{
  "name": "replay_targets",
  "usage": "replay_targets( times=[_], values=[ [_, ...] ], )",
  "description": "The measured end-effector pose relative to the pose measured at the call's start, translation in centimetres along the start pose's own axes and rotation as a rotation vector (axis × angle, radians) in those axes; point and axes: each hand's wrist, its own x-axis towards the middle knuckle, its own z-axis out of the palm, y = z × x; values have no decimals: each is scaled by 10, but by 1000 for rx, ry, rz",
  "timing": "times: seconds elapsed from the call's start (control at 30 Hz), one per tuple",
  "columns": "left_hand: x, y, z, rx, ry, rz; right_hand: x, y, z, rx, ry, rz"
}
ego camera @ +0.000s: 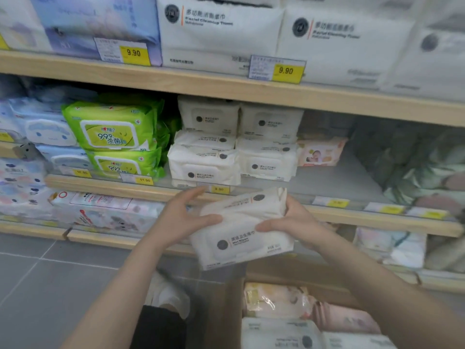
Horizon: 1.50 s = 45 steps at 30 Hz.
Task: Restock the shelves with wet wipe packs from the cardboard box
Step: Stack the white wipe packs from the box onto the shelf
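Observation:
I hold white wet wipe packs (pixel 241 238), two stacked, in front of the middle shelf (pixel 352 212). My left hand (pixel 183 217) presses the left side with its thumb on top. My right hand (pixel 292 222) grips the right end. Matching white packs (pixel 203 159) stand stacked on that shelf just above my hands, in two columns. The cardboard box (pixel 226 311) sits on the floor at the lower right, with several white and pink packs (pixel 276 331) inside.
Green wipe packs (pixel 113 129) stand left of the white stacks, blue ones (pixel 47 129) further left. A small baby-print pack (pixel 319 152) lies right of them with bare shelf beside it. Large white tissue bags (pixel 219 34) fill the top shelf. My shoe (pixel 171 295) rests on grey floor tiles.

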Motion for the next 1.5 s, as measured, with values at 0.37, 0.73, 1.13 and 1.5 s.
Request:
replay_targets(
  times=[0.37,0.73,1.13,1.5],
  values=[
    [-13,23,64,-440,-189,-262,-44,19,-47,295,148,101],
    [-26,54,96,-384,-170,-58,-48,-35,-70,-885,-160,-128],
    [42,33,55,69,-56,124,-13,-33,-84,-1220,-20,-211],
    [125,-39,23,1000,-2,140,121,-46,-81,-1370,119,-288]
  ],
)
